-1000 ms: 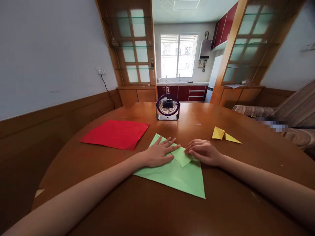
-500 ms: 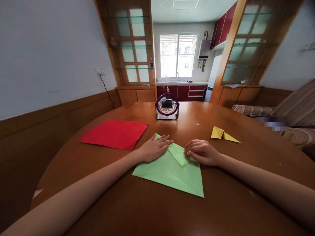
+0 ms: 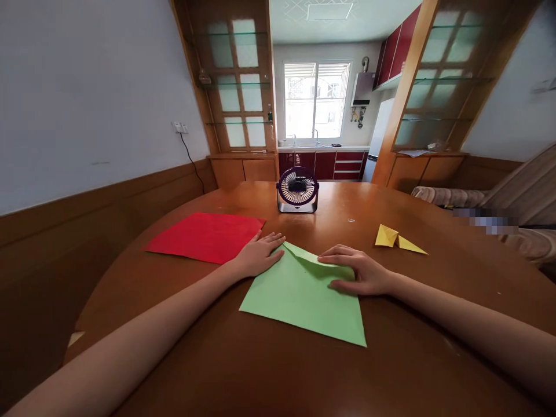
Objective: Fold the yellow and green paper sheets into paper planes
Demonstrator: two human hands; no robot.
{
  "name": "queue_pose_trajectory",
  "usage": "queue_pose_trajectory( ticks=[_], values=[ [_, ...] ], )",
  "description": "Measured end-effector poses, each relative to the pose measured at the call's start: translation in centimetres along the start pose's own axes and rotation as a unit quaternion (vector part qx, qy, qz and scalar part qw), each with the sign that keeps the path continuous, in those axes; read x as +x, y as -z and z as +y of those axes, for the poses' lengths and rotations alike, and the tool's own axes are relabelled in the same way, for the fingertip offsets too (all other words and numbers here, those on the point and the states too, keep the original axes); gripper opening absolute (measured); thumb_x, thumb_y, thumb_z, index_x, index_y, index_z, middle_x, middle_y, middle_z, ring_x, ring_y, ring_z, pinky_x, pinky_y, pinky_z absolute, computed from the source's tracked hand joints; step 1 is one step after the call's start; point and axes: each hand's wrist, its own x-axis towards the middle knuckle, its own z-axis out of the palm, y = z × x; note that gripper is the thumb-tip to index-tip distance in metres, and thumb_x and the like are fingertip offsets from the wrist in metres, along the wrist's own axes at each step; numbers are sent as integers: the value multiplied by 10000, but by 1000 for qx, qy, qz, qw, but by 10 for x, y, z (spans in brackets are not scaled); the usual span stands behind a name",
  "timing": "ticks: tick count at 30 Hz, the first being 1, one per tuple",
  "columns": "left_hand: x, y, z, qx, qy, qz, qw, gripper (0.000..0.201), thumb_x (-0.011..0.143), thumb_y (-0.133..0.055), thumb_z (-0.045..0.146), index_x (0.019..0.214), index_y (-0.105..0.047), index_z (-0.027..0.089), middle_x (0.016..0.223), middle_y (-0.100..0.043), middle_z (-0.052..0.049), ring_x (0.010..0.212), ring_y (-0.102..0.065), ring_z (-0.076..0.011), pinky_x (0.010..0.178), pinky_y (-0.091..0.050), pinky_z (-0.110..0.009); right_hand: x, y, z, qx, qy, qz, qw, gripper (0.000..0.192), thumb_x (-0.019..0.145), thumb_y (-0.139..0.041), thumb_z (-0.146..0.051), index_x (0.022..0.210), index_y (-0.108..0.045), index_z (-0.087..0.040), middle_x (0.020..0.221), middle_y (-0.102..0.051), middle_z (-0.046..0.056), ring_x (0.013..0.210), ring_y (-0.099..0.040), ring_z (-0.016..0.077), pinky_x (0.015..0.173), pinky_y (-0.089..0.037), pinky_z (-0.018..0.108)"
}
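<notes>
Apparently only part-folded, the green paper (image 3: 295, 301) lies midway between the left and right edges of the surface (image 3: 304, 376), its far flap (image 3: 305, 258) raised, not yet pressed flat. The left hand (image 3: 258, 258) rests open, palm down, at its far-left corner; the right hand (image 3: 358, 271) is loosely open over the flap, thumb apart from fingers. Toward the right edge, yellow paper (image 3: 386, 236) looks already folded; toward the left edge, red paper (image 3: 200, 237) lies flat, seemingly unworked.
</notes>
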Motion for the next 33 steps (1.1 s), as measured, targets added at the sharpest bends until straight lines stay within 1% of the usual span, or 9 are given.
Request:
queue_pose_trajectory(
  ticks=[3,7,13,16,20,23,26,29,33],
  values=[
    [-1,2,5,10,-1,22,1000,512,964,-338,460,1387,-488,215,1458,-465,-77,1385,-372,-226,1180,-143,-487,1,-2,5,6,-34,54,998,263,953,-503,-289,1140,-646,-174,1039,-665,107,933,-624,177,794,-526,327],
    [-1,4,9,2,-12,64,998,433,925,-420,443,1249,-603,222,1315,-596,-64,1269,-496,-241,1157,-219,-489,7,-5,7,76,-137,157,975,285,937,-530,-364,786,-665,-163,769,-629,40,673,-574,124,585,-475,254],
    [3,9,13,-104,-30,130,986,351,923,-422,417,937,-692,193,999,-706,-48,958,-627,-216,954,-429,-398,22,-5,20,283,-321,205,880,321,856,-613,-478,896,-691,-169,763,-685,46,580,-606,132,504,-478,255],
    [4,11,16,-186,13,140,973,374,893,-443,453,831,-679,169,892,-690,-60,842,-622,-214,767,-474,-337,32,5,37,201,-335,193,900,298,816,-643,-436,907,-701,-158,800,-696,66,627,-632,167,563,-511,298],
    [5,10,16,-260,90,137,952,350,844,-487,457,766,-654,159,818,-668,-51,776,-604,-209,653,-446,-296,41,16,44,-59,-275,219,934,468,747,-672,-245,1207,-597,-194,1070,-645,109,900,-634,246,779,-533,414],
    [7,7,13,-268,113,142,946,276,842,-498,387,797,-646,159,813,-664,-46,779,-601,-206,648,-433,-288,43,9,28,-190,-170,185,949,451,829,-577,-206,1278,-534,-204,1212,-568,138,1109,-564,284,932,-475,474],
    [9,5,11,-259,138,167,941,221,825,-521,288,960,-627,149,817,-637,-45,784,-586,-198,657,-423,-285,41,-7,7,-266,-114,100,952,290,905,-508,-243,1175,-605,-202,1163,-605,129,1048,-586,280,919,-469,475],
    [8,5,13,-255,158,182,937,320,815,-520,211,1126,-548,140,756,-584,-16,732,-563,-183,636,-409,-275,38,-21,-3,-262,-125,2,957,352,934,-499,-350,1226,-588,-176,1196,-605,142,1026,-602,277,933,-466,479],
    [0,10,18,-199,145,148,958,280,847,-481,181,1121,-542,177,752,-583,-5,719,-572,-181,644,-423,-281,31,-27,2,-208,-178,-49,960,456,959,-448,-438,1302,-550,-155,1309,-562,168,1153,-566,309,993,-443,508]
  ],
)
